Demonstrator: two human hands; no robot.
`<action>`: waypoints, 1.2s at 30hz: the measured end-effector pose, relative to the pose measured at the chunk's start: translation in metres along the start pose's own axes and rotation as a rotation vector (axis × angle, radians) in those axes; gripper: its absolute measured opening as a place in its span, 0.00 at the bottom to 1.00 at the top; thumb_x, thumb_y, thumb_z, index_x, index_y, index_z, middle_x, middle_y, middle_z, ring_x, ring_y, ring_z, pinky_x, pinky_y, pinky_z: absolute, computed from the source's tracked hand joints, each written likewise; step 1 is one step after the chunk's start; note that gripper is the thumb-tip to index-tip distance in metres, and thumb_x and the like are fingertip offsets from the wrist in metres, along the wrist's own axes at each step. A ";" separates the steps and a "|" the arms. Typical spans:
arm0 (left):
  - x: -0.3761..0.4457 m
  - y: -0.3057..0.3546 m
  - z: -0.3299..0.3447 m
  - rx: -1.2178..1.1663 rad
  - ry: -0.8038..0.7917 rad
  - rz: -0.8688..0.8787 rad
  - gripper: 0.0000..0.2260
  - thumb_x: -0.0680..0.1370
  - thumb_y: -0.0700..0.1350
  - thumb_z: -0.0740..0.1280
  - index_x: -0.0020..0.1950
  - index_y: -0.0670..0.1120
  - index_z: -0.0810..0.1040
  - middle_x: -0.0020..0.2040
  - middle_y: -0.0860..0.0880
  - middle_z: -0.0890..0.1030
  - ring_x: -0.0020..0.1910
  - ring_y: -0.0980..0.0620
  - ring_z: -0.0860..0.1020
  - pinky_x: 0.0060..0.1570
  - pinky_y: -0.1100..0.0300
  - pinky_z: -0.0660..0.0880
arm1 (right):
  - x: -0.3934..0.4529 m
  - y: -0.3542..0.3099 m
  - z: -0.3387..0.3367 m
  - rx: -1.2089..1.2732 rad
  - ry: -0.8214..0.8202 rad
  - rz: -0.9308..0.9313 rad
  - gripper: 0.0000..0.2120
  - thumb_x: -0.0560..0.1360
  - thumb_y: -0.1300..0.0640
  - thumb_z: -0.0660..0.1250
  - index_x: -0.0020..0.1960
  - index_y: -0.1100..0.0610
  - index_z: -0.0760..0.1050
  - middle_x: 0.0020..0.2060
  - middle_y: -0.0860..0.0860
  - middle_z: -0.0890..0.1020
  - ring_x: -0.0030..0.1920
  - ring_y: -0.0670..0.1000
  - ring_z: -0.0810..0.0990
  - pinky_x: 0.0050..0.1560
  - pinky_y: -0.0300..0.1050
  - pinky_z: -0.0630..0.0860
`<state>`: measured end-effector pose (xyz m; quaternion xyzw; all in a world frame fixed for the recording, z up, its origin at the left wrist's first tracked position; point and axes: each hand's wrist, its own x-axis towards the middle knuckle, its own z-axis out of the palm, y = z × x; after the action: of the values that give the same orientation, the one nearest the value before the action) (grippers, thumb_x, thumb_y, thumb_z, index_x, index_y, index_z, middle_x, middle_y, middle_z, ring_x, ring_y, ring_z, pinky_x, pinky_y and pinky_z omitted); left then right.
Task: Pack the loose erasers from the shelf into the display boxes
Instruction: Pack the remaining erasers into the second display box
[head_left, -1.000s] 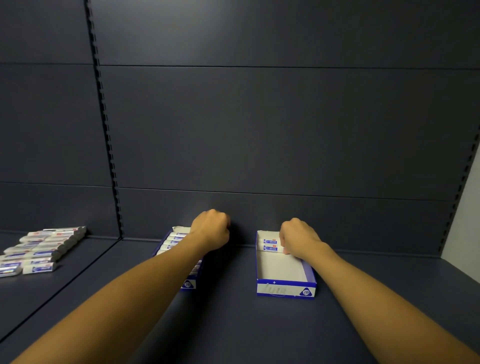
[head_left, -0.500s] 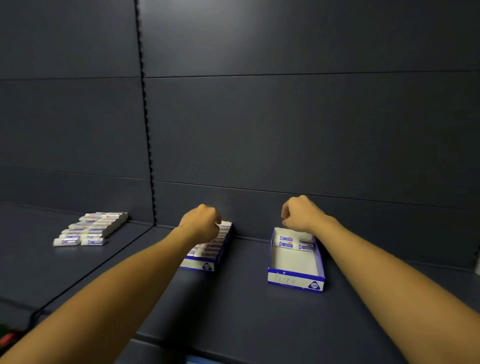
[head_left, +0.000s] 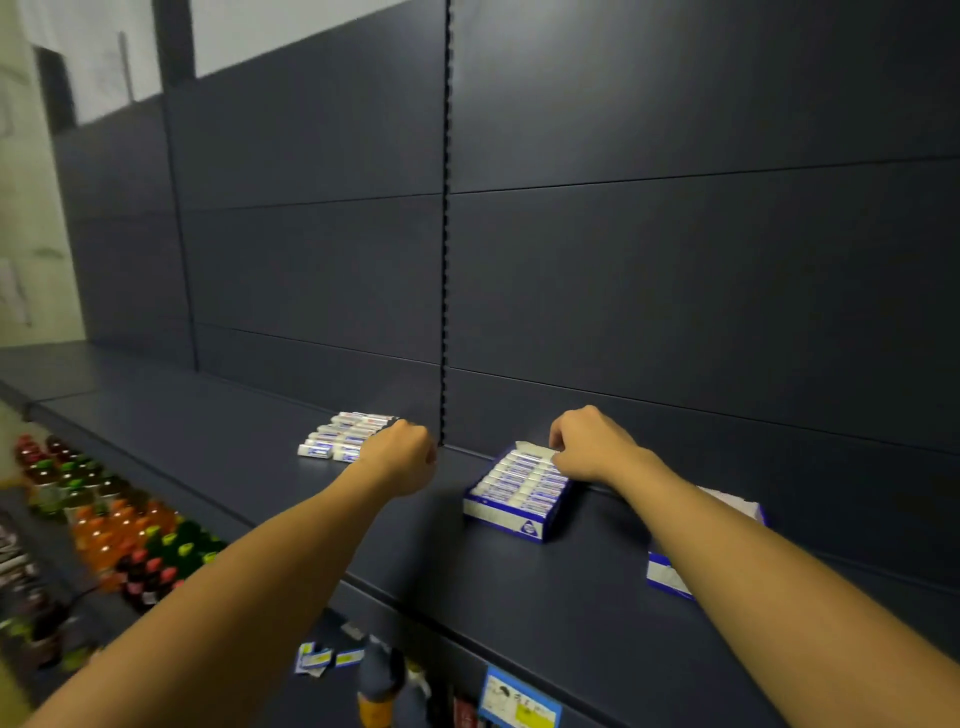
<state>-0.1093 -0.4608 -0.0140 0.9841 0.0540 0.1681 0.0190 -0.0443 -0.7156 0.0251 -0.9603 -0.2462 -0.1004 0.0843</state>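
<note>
Dim, soft motion blur, wide-angle warping

dark shelving panels (head_left: 675, 270) (pale wall (head_left: 31, 208), perhaps)

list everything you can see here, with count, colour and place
shelf: one, dark grey, across the frame
loose erasers: a small pile, white and blue, on the shelf at left
full box: one, blue and white, packed with erasers, mid shelf
second box: one, blue and white, mostly hidden behind the right forearm
bottles: many, orange, red, green, lower shelves at left
price tag: one, blue, shelf edge
left hand: fingers curled, at the loose erasers
right hand: at the full box's far end
</note>
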 end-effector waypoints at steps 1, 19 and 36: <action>-0.005 -0.008 -0.002 0.013 0.006 -0.010 0.08 0.78 0.42 0.63 0.47 0.46 0.82 0.50 0.43 0.82 0.46 0.42 0.79 0.40 0.54 0.73 | 0.002 -0.009 0.003 0.000 -0.005 -0.016 0.12 0.73 0.60 0.66 0.55 0.53 0.82 0.52 0.53 0.82 0.50 0.56 0.81 0.50 0.50 0.81; -0.059 -0.175 -0.017 0.116 -0.096 -0.101 0.10 0.78 0.44 0.64 0.55 0.46 0.82 0.52 0.46 0.81 0.48 0.45 0.81 0.48 0.50 0.82 | 0.027 -0.178 0.050 0.013 -0.066 -0.076 0.13 0.73 0.63 0.64 0.57 0.61 0.80 0.52 0.59 0.81 0.48 0.59 0.82 0.48 0.53 0.82; -0.044 -0.255 0.005 0.101 -0.109 -0.006 0.08 0.79 0.35 0.62 0.53 0.42 0.79 0.58 0.41 0.80 0.53 0.41 0.80 0.53 0.48 0.81 | 0.067 -0.261 0.082 0.018 -0.087 -0.051 0.13 0.74 0.63 0.66 0.57 0.57 0.81 0.54 0.56 0.81 0.51 0.58 0.81 0.54 0.53 0.81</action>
<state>-0.1743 -0.2121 -0.0469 0.9913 0.0643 0.1112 -0.0274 -0.1022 -0.4425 -0.0087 -0.9563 -0.2752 -0.0584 0.0794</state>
